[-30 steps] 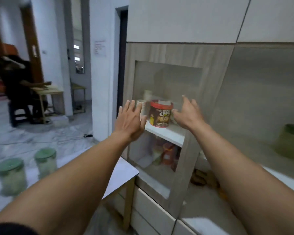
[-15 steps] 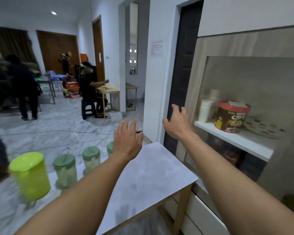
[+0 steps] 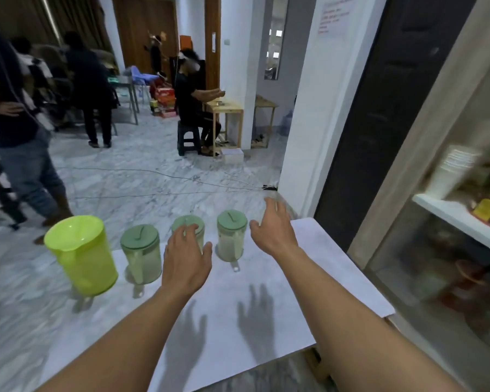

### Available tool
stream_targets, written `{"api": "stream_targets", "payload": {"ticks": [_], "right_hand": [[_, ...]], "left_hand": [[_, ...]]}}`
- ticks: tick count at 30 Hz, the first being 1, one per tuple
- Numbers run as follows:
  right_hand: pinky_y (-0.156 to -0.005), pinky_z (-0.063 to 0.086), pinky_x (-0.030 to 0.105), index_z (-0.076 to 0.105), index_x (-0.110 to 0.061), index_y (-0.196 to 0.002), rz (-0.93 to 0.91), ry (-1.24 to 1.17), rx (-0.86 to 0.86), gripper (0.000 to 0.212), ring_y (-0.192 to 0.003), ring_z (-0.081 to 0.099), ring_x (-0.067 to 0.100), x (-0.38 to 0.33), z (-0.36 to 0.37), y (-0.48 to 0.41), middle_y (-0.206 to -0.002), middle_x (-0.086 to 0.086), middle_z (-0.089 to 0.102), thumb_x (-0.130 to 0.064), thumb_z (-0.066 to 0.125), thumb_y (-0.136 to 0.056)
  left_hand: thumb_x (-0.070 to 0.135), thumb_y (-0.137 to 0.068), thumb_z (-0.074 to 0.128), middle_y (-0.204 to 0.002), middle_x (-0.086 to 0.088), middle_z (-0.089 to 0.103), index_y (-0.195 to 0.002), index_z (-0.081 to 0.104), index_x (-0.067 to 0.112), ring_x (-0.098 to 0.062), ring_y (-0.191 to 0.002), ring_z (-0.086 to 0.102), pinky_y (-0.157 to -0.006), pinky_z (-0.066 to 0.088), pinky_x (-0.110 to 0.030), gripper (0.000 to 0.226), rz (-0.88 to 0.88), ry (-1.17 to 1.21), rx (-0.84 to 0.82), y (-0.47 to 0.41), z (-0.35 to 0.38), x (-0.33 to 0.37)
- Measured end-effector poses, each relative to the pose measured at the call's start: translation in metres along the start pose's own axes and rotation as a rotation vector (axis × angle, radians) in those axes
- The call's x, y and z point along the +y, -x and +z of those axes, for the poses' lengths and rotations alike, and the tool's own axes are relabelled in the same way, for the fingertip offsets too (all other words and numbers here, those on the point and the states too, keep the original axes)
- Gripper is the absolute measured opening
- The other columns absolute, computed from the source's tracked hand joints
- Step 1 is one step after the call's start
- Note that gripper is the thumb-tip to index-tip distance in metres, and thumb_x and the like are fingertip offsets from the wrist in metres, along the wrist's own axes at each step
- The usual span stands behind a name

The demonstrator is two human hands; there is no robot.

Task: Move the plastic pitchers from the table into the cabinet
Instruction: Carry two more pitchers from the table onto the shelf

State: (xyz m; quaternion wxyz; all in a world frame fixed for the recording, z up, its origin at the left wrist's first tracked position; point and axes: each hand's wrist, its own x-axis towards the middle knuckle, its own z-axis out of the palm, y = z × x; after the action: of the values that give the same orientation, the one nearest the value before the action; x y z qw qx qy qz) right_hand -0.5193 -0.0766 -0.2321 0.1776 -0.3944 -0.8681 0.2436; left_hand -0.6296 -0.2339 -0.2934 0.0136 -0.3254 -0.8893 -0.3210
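Note:
Several plastic pitchers stand in a row along the far edge of the white table (image 3: 266, 329). A lime-green open pitcher (image 3: 81, 254) is at the left. To its right come three clear pitchers with green lids: one (image 3: 141, 253), a middle one (image 3: 188, 227) and a right one (image 3: 231, 239). My left hand (image 3: 186, 260) hovers open in front of the middle lidded pitcher and partly hides it. Just right of the right lidded pitcher is my right hand (image 3: 272, 227), open and empty. The cabinet (image 3: 447, 216) stands at the right.
Behind the cabinet's glass door a white shelf (image 3: 458, 219) carries stacked paper cups (image 3: 453, 171) and a blurred tub. A dark door (image 3: 379, 117) is beside the cabinet. Several people stand or sit in the room beyond, with cables (image 3: 153, 174) across the marble floor.
My view has swung left from the cabinet to the table. Both hands have come down from the cabinet front and now hover over the row of pitchers.

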Motion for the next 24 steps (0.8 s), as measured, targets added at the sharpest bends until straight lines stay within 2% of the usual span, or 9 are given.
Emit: {"api": "stream_targets", "payload": {"ticks": [5,8,13,16,18,21,24], "right_hand": [[-0.114,0.035,0.046,0.019,-0.017,-0.158,0.010,-0.073,-0.135,0.072,-0.149,0.027,0.033,0.022,0.069,-0.046,-0.166,0.012,0.017,-0.025,0.056,-0.097],[-0.114,0.037,0.044,0.023,-0.016,-0.156,0.009,-0.126,-0.167,0.072,-0.147,0.031,0.030,0.037,0.101,-0.061,-0.162,0.011,0.027,-0.028,0.060,-0.095],[-0.102,0.048,0.046,0.031,-0.015,-0.152,0.118,-0.164,-0.179,0.070,-0.132,0.049,0.035,0.058,0.149,-0.082,-0.146,0.012,0.046,-0.031,0.064,-0.092],[-0.094,0.052,0.047,0.037,-0.017,-0.142,0.252,-0.259,-0.161,0.062,-0.122,0.057,0.036,0.061,0.176,-0.090,-0.136,0.011,0.056,-0.034,0.067,-0.090],[-0.091,0.054,0.047,0.043,-0.016,-0.132,0.332,-0.330,-0.164,0.053,-0.115,0.061,0.036,0.063,0.189,-0.095,-0.127,0.011,0.063,-0.034,0.068,-0.089],[-0.088,0.052,0.039,0.053,-0.012,-0.122,0.420,-0.418,-0.173,0.043,-0.111,0.063,0.036,0.065,0.202,-0.106,-0.119,0.013,0.067,-0.034,0.069,-0.089],[-0.082,0.047,0.033,0.062,-0.009,-0.119,0.476,-0.472,-0.187,0.038,-0.109,0.065,0.036,0.065,0.209,-0.115,-0.117,0.015,0.070,-0.035,0.067,-0.092]], "left_hand": [[0.032,-0.096,0.054,-0.152,-0.015,0.035,-0.151,0.026,0.007,-0.032,-0.140,0.033,-0.113,0.031,-0.043,0.067,-0.190,0.121,0.016,-0.026,0.040,-0.026],[0.032,-0.095,0.057,-0.153,-0.014,0.034,-0.153,0.023,0.008,-0.032,-0.140,0.034,-0.111,0.032,-0.043,0.072,-0.335,0.199,0.045,-0.037,0.062,-0.039],[0.037,-0.089,0.064,-0.144,-0.013,0.048,-0.143,0.040,0.007,-0.032,-0.129,0.048,-0.100,0.041,-0.040,0.066,-0.541,0.305,0.054,-0.062,0.102,-0.057],[0.040,-0.083,0.072,-0.127,-0.011,0.061,-0.130,0.049,0.009,-0.033,-0.114,0.058,-0.089,0.044,-0.036,0.060,-0.688,0.424,0.080,-0.075,0.120,-0.065],[0.045,-0.079,0.074,-0.117,-0.010,0.066,-0.120,0.054,0.012,-0.032,-0.106,0.062,-0.089,0.048,-0.037,0.057,-0.752,0.482,0.078,-0.083,0.129,-0.071],[0.052,-0.077,0.072,-0.108,-0.008,0.069,-0.110,0.059,0.016,-0.032,-0.100,0.065,-0.092,0.052,-0.045,0.050,-0.766,0.523,0.051,-0.094,0.140,-0.079],[0.049,-0.085,0.066,-0.104,-0.009,0.069,-0.105,0.063,0.016,-0.033,-0.098,0.064,-0.090,0.052,-0.046,0.039,-0.728,0.502,0.024,-0.100,0.146,-0.084]]}}
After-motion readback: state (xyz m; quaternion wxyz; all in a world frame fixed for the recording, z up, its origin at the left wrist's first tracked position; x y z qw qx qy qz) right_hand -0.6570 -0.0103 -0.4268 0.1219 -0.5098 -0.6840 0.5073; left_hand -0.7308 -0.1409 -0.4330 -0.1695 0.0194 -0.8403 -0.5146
